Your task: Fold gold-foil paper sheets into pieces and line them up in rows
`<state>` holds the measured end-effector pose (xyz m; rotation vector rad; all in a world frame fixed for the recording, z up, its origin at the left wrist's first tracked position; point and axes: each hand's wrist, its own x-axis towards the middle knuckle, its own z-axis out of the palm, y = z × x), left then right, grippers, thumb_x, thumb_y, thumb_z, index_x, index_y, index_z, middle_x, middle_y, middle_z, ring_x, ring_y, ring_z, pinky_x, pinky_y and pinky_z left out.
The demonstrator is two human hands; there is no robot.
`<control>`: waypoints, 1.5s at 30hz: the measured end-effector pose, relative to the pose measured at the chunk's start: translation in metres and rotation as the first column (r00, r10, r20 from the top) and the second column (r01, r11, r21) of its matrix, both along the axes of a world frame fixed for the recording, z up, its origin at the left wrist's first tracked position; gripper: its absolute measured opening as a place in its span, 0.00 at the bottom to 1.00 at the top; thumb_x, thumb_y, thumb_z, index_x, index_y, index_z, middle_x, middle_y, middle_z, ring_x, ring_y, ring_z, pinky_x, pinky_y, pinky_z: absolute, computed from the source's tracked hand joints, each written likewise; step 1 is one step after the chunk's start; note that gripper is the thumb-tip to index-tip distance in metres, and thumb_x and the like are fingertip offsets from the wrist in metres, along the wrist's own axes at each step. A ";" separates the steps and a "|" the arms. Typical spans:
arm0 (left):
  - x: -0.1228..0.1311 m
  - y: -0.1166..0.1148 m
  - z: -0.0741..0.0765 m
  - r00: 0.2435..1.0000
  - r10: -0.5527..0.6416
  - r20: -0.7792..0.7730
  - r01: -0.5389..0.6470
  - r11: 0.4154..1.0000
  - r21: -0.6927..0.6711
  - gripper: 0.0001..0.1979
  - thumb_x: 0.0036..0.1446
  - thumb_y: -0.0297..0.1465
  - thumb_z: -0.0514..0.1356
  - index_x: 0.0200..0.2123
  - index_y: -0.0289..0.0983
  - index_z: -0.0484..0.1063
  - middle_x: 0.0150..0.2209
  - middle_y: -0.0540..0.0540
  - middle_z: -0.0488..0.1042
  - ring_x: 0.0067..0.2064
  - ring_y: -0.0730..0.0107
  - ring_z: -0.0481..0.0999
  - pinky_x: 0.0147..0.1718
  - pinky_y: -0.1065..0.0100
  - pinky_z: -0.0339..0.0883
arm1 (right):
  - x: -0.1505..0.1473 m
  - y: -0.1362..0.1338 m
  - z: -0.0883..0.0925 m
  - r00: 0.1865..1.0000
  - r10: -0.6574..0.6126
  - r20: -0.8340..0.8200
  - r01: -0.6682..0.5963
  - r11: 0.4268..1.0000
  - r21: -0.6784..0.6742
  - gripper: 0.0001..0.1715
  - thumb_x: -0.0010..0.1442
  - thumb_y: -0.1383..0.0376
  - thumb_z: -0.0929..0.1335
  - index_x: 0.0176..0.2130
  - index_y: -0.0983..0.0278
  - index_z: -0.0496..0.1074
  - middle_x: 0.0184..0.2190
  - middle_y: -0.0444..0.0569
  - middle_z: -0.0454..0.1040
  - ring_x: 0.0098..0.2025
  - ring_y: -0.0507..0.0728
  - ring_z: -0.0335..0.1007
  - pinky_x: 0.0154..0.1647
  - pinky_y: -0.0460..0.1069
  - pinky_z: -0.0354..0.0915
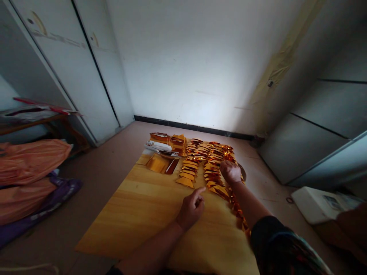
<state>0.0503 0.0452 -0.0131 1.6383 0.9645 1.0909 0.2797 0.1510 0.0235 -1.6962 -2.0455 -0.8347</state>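
Note:
Several rows of folded gold foil papers [187,172] lie along the far and right parts of a wooden table [137,210]. My right hand [230,172] is at the right-hand rows, its fingers bent down among the foil pieces. Its fingertips are hidden, so I cannot tell what is in them. Over bare wood, just on the near side of the rows, is my left hand [191,208]. The index finger there stretches forward and the other fingers curl, with nothing visible in them. More foil pieces [238,212] trail down the table's right edge, partly behind my right forearm.
At the far left of the table are stacked gold sheets [179,142], a white roll-like bundle [158,146] and a flat gold sheet [157,164]. Orange and purple bags [31,164] lie left. A white box [315,204] is right. Cabinets [94,76] and a wall stand around.

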 end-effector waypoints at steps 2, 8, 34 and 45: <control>-0.001 -0.001 -0.002 1.000 -0.012 -0.011 0.012 1.000 0.006 0.22 0.52 0.26 0.54 0.52 0.37 0.68 0.27 0.53 0.70 0.26 0.77 0.67 0.28 0.76 0.61 | 0.001 0.008 -0.007 1.000 -0.019 -0.005 0.019 1.000 -0.016 0.12 0.53 0.72 0.62 0.21 0.65 0.70 0.19 0.46 0.67 0.22 0.50 0.54 0.26 0.47 0.43; -0.002 -0.003 0.003 1.000 -0.016 -0.005 0.015 1.000 -0.027 0.20 0.53 0.27 0.55 0.50 0.37 0.70 0.27 0.51 0.71 0.27 0.75 0.67 0.29 0.75 0.62 | 0.002 0.021 -0.015 0.998 -0.065 -0.022 0.064 0.997 -0.035 0.12 0.53 0.71 0.62 0.22 0.65 0.71 0.20 0.47 0.68 0.22 0.50 0.55 0.26 0.47 0.43; -0.004 -0.007 0.001 1.000 -0.005 -0.014 0.005 1.000 0.000 0.17 0.53 0.26 0.56 0.47 0.37 0.74 0.29 0.48 0.74 0.30 0.72 0.71 0.33 0.73 0.66 | 0.006 0.020 -0.011 1.000 -0.030 0.008 0.030 0.999 -0.012 0.12 0.55 0.71 0.63 0.23 0.65 0.71 0.21 0.47 0.68 0.22 0.51 0.55 0.27 0.48 0.44; 0.003 0.020 0.021 0.937 0.220 0.270 -0.115 0.927 -0.357 0.17 0.49 0.34 0.63 0.43 0.34 0.74 0.29 0.47 0.74 0.29 0.73 0.73 0.30 0.73 0.68 | -0.012 -0.008 0.006 0.999 0.047 0.008 -0.048 0.996 0.075 0.14 0.57 0.70 0.63 0.22 0.64 0.69 0.21 0.45 0.67 0.24 0.51 0.54 0.29 0.48 0.46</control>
